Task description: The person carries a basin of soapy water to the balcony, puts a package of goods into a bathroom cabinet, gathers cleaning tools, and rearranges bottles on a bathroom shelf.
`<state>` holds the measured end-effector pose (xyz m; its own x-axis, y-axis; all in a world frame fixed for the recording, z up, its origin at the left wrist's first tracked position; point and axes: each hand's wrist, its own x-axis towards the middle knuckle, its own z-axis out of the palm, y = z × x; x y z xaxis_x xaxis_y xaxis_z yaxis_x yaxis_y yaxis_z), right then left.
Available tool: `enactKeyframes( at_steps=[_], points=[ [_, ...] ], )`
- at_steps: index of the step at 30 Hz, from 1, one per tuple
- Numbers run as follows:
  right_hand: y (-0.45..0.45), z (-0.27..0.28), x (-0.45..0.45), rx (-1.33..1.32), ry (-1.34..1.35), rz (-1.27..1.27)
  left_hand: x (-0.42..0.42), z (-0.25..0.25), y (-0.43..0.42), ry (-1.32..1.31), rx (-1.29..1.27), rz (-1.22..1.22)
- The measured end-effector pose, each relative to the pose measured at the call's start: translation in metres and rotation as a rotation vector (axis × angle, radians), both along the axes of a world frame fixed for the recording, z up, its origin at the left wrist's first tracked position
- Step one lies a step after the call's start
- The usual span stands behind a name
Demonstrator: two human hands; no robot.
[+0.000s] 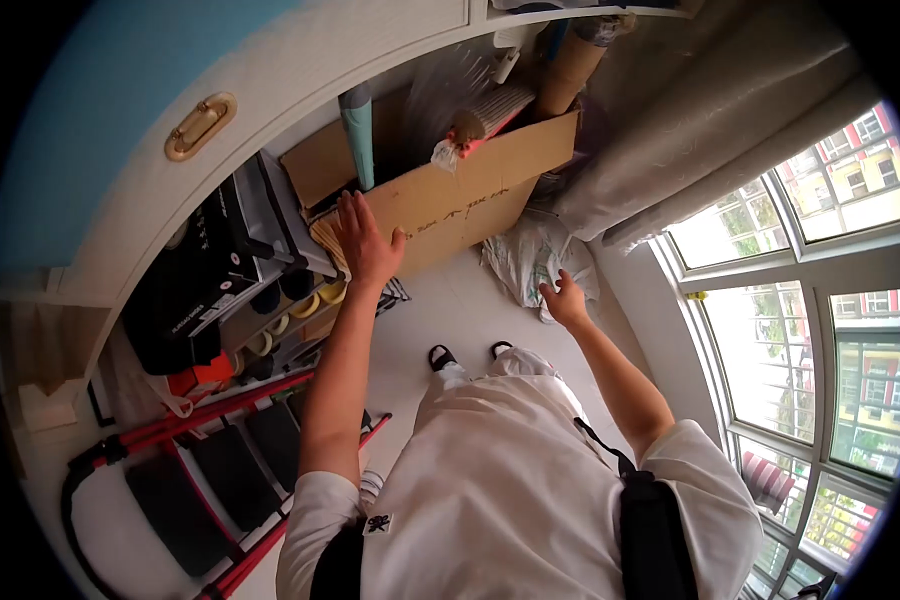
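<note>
My left hand [372,246] is stretched out with the fingers straight, by the lower left corner of a large cardboard box [470,205] with handwriting on its front. Whether the palm touches the box is hidden. A light-blue roll [359,140] stands in the box just above those fingertips. My right hand [567,300] is in front of a crumpled white plastic bag [525,255] on the floor. Its index finger points forward, the other fingers are loosely bent, and no object shows in it. Also in the box are a pinkish bundle [490,115] and a brown tube [570,75].
To the left stands a rack [270,330] with slippers and black shoe boxes [195,275]. A red-framed folding stepladder [225,470] leans at the lower left. Grey curtains [710,110] and windows [765,340] line the right. A cabinet door with a brass handle [200,127] is at upper left.
</note>
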<state>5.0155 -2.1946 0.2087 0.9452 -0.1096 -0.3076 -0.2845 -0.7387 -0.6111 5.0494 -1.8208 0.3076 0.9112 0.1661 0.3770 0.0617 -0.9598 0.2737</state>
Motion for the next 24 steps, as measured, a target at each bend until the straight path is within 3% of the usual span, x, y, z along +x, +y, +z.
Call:
enactKeyframes(
  at_steps=[4, 8, 9, 10, 11, 12, 13, 14, 15, 16, 18, 19, 22, 24],
  points=[
    [-0.027, -0.051, -0.009, 0.033, 0.149, 0.148, -0.098, -0.041, -0.014, -0.02, -0.34, 0.194],
    [-0.084, -0.157, -0.043, -0.051, 0.483, 0.376, -0.286, -0.139, -0.06, 0.204, -0.676, 0.569],
    [-0.105, -0.162, -0.048, -0.068, 0.644, 0.414, -0.343, -0.168, -0.082, 0.3, -0.685, 0.684],
    [-0.142, -0.2, -0.057, -0.159, 0.677, 0.458, -0.404, -0.185, -0.11, 0.402, -0.703, 0.797],
    [-0.149, -0.168, -0.064, -0.212, 0.725, 0.369, -0.458, -0.188, -0.141, 0.523, -0.771, 0.944],
    [-0.173, -0.184, -0.064, -0.399, 0.775, 0.512, -0.507, -0.192, -0.174, 0.633, -0.844, 1.085],
    [-0.19, -0.184, -0.059, -0.414, 0.892, 0.507, -0.556, -0.197, -0.21, 0.702, -0.887, 1.218],
    [-0.235, -0.239, -0.055, -0.548, 0.768, 0.627, -0.602, -0.205, -0.249, 0.764, -0.933, 1.348],
    [-0.248, -0.254, -0.053, -0.547, 0.753, 0.582, -0.654, -0.223, -0.295, 0.7, -0.966, 1.5],
    [-0.239, -0.252, -0.048, -0.56, 0.734, 0.616, -0.696, -0.236, -0.338, 0.636, -0.995, 1.646],
    [-0.219, -0.233, -0.046, -0.592, 0.693, 0.678, -0.756, -0.237, -0.4, 0.701, -1.445, 1.865],
    [-0.164, -0.167, -0.067, -0.529, 0.704, 0.592, -0.783, -0.254, -0.44, 0.661, -1.475, 1.984],
    [-0.107, -0.184, -0.076, -0.361, 0.723, 0.655, -0.826, -0.286, -0.533, 0.474, -1.616, 2.036],
    [-0.037, -0.149, -0.115, -0.332, 0.716, 0.721, -0.834, -0.308, -0.583, 0.293, -1.653, 1.91]
  ],
)
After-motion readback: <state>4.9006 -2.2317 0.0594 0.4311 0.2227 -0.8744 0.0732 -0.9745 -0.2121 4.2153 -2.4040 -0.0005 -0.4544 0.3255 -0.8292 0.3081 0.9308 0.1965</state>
